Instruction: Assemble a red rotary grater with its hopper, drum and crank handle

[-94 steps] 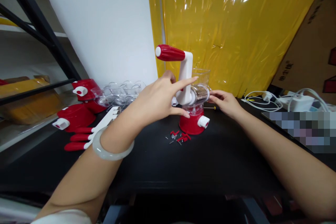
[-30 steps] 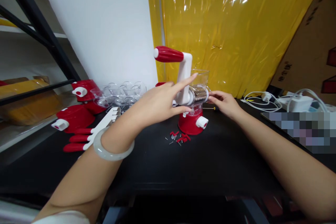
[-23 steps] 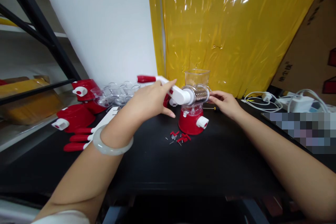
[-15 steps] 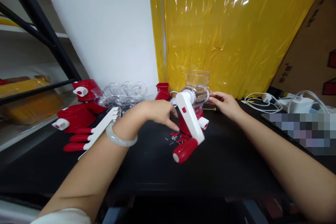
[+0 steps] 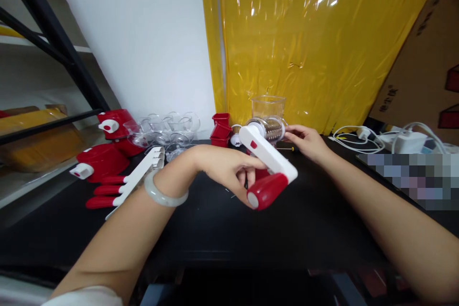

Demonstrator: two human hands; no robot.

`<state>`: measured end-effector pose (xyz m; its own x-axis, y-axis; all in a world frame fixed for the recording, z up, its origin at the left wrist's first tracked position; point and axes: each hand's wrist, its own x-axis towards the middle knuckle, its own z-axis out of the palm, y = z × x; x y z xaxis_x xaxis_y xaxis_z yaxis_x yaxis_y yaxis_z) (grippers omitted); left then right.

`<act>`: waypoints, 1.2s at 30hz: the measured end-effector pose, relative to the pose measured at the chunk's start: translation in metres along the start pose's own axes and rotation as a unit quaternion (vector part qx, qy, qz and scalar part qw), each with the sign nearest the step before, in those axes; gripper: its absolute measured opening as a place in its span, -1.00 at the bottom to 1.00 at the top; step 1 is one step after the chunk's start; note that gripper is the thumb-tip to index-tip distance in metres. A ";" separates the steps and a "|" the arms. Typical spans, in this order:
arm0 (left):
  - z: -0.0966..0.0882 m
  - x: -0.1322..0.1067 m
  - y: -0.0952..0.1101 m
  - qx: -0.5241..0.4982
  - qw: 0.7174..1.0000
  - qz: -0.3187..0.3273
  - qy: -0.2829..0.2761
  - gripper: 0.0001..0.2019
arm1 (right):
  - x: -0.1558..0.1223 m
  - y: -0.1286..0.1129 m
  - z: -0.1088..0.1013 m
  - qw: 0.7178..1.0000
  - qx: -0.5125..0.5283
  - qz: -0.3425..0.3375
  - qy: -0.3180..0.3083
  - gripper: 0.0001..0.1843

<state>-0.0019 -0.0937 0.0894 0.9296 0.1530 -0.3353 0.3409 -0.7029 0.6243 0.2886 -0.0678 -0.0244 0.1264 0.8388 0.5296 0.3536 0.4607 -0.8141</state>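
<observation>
A rotary drum grater stands at the middle of the table, with a metal grating drum (image 5: 275,130) and a clear hopper (image 5: 268,106) on top. Its white crank handle (image 5: 268,151) ends in a red grip (image 5: 269,192) angled down toward me. My left hand (image 5: 229,172) is closed round that grip, the thumb at its near end and some fingers hidden behind it. At the drum's right end, my right hand (image 5: 307,143) pinches the edge of the grater body. The red base is mostly covered by my left hand and the crank. Small screws (image 5: 229,193) lie beneath my left hand.
To the left are spare crank handles (image 5: 138,177), red grater bases (image 5: 103,162) and clear plastic housings (image 5: 168,126). Red hoppers or pushers (image 5: 221,129) stand behind. A screwdriver (image 5: 291,148) lies behind the grater. White cables and adapters (image 5: 409,142) sit at right.
My left hand has moved right and taken hold of the red grip. The crank has swung to the right and upward. My right hand stays at the drum's end.
</observation>
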 end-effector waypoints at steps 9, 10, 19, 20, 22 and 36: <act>-0.001 -0.013 0.020 0.052 0.977 0.011 0.205 -0.15 | -0.001 -0.006 0.001 1.000 0.002 -0.002 -0.008 -0.62; -0.002 -0.013 0.019 0.063 0.970 0.006 0.234 -0.14 | -0.001 -0.006 0.001 1.000 0.001 -0.001 -0.006 -0.62; -0.021 -0.015 -0.011 0.102 0.946 -0.151 0.267 -0.23 | -0.002 -0.003 0.001 1.000 0.003 0.006 0.003 -0.62; -0.021 -0.013 -0.014 0.094 0.954 -0.164 0.231 -0.34 | -0.002 -0.003 0.001 1.000 0.006 0.006 0.004 -0.62; -0.020 -0.010 -0.017 0.063 0.972 -0.159 0.164 -0.52 | -0.002 -0.004 0.001 1.000 0.012 0.006 0.005 -0.62; -0.029 -0.016 -0.025 0.134 0.958 -0.150 0.203 -0.50 | -0.001 -0.003 0.001 1.000 0.002 0.006 0.002 -0.63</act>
<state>-0.0211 -0.0585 0.0998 0.7925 0.5947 -0.1355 0.6030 -0.7304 0.3208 0.2865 -0.0697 -0.0227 0.1339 0.8430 0.5209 0.3477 0.4522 -0.8213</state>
